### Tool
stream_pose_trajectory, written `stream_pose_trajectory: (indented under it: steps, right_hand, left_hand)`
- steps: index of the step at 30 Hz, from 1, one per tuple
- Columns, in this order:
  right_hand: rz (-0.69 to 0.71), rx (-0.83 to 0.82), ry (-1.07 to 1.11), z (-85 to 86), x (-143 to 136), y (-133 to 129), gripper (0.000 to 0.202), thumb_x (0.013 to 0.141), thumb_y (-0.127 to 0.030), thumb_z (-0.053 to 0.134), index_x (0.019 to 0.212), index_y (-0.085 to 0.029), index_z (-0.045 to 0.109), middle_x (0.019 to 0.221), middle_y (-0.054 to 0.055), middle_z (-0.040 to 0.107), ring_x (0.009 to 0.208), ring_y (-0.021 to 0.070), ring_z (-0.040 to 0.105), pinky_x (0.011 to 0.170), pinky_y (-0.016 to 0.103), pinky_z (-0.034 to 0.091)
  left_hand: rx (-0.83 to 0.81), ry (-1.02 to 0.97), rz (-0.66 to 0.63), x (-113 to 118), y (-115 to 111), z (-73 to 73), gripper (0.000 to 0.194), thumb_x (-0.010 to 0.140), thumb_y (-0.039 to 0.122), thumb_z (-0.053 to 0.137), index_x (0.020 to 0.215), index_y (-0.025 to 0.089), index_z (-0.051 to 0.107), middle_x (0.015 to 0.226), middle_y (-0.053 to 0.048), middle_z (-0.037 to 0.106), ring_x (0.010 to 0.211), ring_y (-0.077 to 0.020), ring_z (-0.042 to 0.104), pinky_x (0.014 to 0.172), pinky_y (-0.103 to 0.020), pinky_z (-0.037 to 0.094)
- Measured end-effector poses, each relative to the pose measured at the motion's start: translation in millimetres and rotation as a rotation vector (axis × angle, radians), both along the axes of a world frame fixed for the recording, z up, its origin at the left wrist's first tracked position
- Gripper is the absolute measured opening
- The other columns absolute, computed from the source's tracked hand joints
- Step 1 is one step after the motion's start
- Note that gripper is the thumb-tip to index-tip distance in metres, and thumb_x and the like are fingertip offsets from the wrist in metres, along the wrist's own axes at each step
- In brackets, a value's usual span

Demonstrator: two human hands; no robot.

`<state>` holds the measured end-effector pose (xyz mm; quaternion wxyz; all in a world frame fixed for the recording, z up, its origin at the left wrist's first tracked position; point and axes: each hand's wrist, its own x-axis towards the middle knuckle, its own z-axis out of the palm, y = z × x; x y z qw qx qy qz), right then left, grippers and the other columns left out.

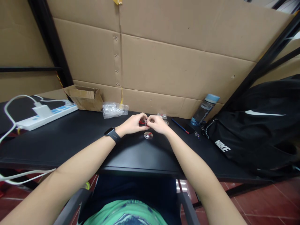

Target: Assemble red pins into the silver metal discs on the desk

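Observation:
My left hand (134, 124), with a dark watch (112, 134) on the wrist, is closed with its thumb and fingers curled around a small red object (141, 121). My right hand (157, 123) meets it from the other side, fingertips pinched at the same piece. Fingers hide most of it, so its exact kind cannot be told. Just below the hands, a shiny round metal disc (148, 135) with a red mark or reflection lies on the black table (140, 157). Behind my right hand, a second shiny round piece (166, 122) shows partly, beside a small clear packet (162, 116).
Left of the hands are a crumpled clear plastic bag (115, 110), an open cardboard box (85, 98) and a white power strip (50, 117) with cables. To the right lie a blue pen (179, 125), keys (197, 135), a water bottle (204, 110) and a black backpack (255, 131). Cardboard stands behind.

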<state>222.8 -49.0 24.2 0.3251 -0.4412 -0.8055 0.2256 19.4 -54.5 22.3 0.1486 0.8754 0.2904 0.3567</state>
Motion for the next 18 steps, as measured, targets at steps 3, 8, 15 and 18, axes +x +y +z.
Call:
stream_pose_trajectory:
  steps: [3, 8, 15, 18]
  right_hand:
    - [-0.020, 0.021, -0.034, 0.7, -1, -1, 0.009, 0.075, -0.025, 0.059, 0.076, -0.017, 0.064, 0.070, 0.001, 0.068, 0.066, 0.0144, 0.059, 0.061, 0.023, 0.041]
    - [-0.020, 0.029, -0.029, 3.9, -1, -2, 0.007, 0.075, -0.024, 0.058, 0.074, -0.018, 0.062, 0.065, -0.001, 0.065, 0.062, 0.0139, 0.056, 0.059, 0.023, 0.039]
    - [-0.018, 0.036, -0.048, 3.9, 3, 0, 0.008, 0.076, -0.025, 0.058, 0.075, -0.018, 0.061, 0.064, -0.001, 0.064, 0.060, 0.0134, 0.055, 0.057, 0.023, 0.038]
    - [-0.010, 0.061, -0.057, 1.7, 3, 1, 0.008, 0.077, -0.025, 0.059, 0.075, -0.018, 0.062, 0.066, -0.001, 0.064, 0.063, 0.0135, 0.056, 0.058, 0.023, 0.037]
  left_hand:
    - [-0.009, 0.009, 0.011, 0, 0, -0.5, 0.037, 0.079, 0.039, 0.072, 0.110, 0.021, 0.060, 0.100, -0.005, 0.072, 0.087, -0.0209, 0.068, 0.079, -0.031, 0.051]
    - [0.032, 0.044, 0.064, -4, 7, -3.0, 0.036, 0.077, 0.033, 0.071, 0.110, 0.021, 0.062, 0.095, -0.003, 0.072, 0.083, -0.0205, 0.068, 0.075, -0.030, 0.051]
    - [0.054, 0.083, 0.097, -9, 14, -4.2, 0.033, 0.078, 0.036, 0.072, 0.107, 0.021, 0.066, 0.092, -0.002, 0.072, 0.080, -0.0191, 0.067, 0.072, -0.029, 0.049]
    - [0.080, 0.079, 0.082, -7, 12, -2.0, 0.023, 0.085, 0.037, 0.067, 0.100, 0.021, 0.071, 0.096, -0.004, 0.072, 0.085, -0.0197, 0.067, 0.078, -0.030, 0.049]
